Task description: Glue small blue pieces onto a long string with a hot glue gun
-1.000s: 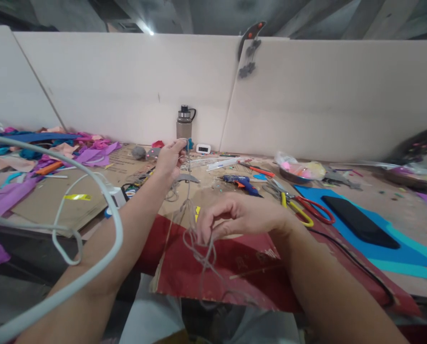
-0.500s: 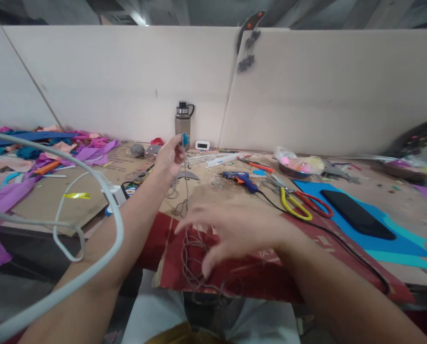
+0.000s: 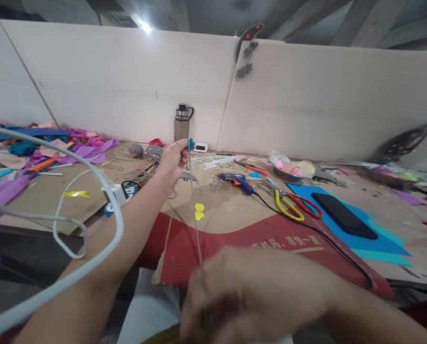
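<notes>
1 cord (image 3: 196, 224) | L hand (image 3: 171, 160) pinches top | R hand (image 3: 256, 296) grips btm

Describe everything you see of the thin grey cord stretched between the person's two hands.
The thin grey cord looks like soft string or fine wire, a single strand pulled nearly straight. Its far end is pinched in the fingers of the left hand, raised above the table. From there it slants down toward the camera, passing beside two yellow paper scraps over the red-and-brown cardboard sheet, and meets the right hand. That hand is too blurred to show its grip.
</notes>
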`<act>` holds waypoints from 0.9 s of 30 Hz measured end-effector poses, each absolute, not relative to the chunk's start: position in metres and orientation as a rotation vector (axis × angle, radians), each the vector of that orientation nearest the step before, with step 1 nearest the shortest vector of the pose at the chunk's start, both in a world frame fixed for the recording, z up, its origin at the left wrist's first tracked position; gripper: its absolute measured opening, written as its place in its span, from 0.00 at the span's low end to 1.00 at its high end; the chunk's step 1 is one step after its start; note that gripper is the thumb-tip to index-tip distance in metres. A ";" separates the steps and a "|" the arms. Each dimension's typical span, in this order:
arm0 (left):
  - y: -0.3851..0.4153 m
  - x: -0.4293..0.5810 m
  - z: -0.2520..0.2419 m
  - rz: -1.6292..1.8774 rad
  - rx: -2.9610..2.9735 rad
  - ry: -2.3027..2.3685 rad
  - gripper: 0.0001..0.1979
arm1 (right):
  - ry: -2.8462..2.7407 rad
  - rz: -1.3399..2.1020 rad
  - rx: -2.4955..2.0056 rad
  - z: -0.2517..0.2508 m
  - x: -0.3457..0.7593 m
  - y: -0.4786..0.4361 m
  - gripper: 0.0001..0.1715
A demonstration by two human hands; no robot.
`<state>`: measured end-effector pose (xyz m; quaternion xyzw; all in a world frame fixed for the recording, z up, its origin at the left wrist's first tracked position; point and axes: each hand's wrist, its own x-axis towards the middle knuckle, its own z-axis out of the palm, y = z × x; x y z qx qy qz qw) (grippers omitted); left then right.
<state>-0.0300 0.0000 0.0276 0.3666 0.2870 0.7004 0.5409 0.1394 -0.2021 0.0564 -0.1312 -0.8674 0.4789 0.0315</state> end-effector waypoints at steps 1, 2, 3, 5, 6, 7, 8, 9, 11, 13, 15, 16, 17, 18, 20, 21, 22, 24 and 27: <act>-0.001 -0.030 0.028 1.671 0.874 0.680 0.05 | -2.495 1.370 -0.520 0.053 0.138 -0.191 0.06; -0.002 -0.030 0.029 1.677 0.877 0.672 0.05 | -2.316 1.243 -0.671 0.048 0.135 -0.178 0.06; -0.002 -0.029 0.029 1.684 0.879 0.659 0.05 | -2.120 1.106 -0.801 0.042 0.133 -0.165 0.07; -0.003 -0.029 0.029 1.689 0.885 0.624 0.05 | -1.844 0.915 -0.982 0.027 0.125 -0.140 0.11; -0.002 -0.029 0.030 1.689 0.888 0.609 0.05 | -1.798 0.900 -1.043 0.021 0.122 -0.130 0.17; -0.002 -0.030 0.030 1.690 0.887 0.599 0.05 | -1.798 0.980 -1.071 0.015 0.118 -0.123 0.22; -0.001 -0.030 0.030 1.691 0.883 0.598 0.05 | -1.816 1.118 -1.053 0.012 0.116 -0.118 0.24; 0.000 -0.031 0.030 1.692 0.879 0.602 0.05 | -1.862 1.285 -1.001 0.011 0.114 -0.116 0.23; 0.002 -0.033 0.029 1.693 0.871 0.619 0.06 | -1.983 1.587 -0.821 0.015 0.116 -0.119 0.17; 0.004 -0.034 0.028 1.697 0.866 0.638 0.08 | -2.080 1.753 -0.636 0.026 0.123 -0.126 0.15; 0.005 -0.035 0.027 1.703 0.866 0.653 0.09 | -2.124 1.836 -0.490 0.038 0.132 -0.134 0.17; 0.005 -0.035 0.026 1.706 0.869 0.660 0.09 | -2.178 1.849 -0.437 0.043 0.136 -0.137 0.18; 0.006 -0.034 0.025 1.707 0.876 0.666 0.10 | -2.275 1.830 -0.399 0.046 0.140 -0.138 0.18; 0.005 -0.034 0.024 1.706 0.886 0.671 0.10 | -2.411 1.760 -0.393 0.047 0.143 -0.139 0.18; 0.004 -0.032 0.023 1.694 0.922 0.680 0.08 | -2.677 1.445 -0.535 0.047 0.148 -0.134 0.15; 0.003 -0.031 0.023 1.686 0.949 0.686 0.07 | -2.733 1.227 -0.681 0.046 0.151 -0.129 0.14; 0.001 -0.029 0.024 1.676 0.983 0.691 0.07 | -2.707 0.987 -0.862 0.044 0.154 -0.123 0.15; -0.003 -0.026 0.024 1.668 1.061 0.700 0.06 | -2.451 0.586 -1.201 0.039 0.164 -0.103 0.21; -0.009 -0.020 0.025 1.668 1.150 0.686 0.06 | -2.028 0.022 -1.541 0.026 0.184 -0.068 0.21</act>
